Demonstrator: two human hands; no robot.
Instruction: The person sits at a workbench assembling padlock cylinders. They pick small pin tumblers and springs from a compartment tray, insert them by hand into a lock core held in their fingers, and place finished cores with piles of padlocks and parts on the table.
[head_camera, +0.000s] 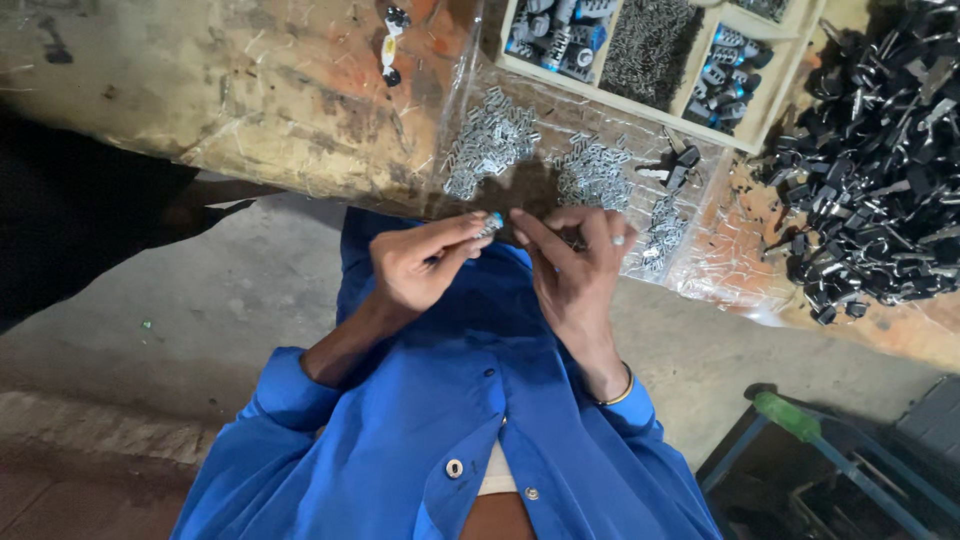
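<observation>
Small part (491, 224), seemingly between pinched fingers (470, 232)

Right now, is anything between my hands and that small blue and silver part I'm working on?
Nothing visible. The left hand already pinches the small part at its fingertips, and the right hand meets it from the other side, above the plastic sheet.

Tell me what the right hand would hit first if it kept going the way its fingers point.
The right hand points up and left toward the small blue-tipped metal part pinched in the left hand. That part, then the left fingertips, would likely come first; depth is hard to judge.
</observation>
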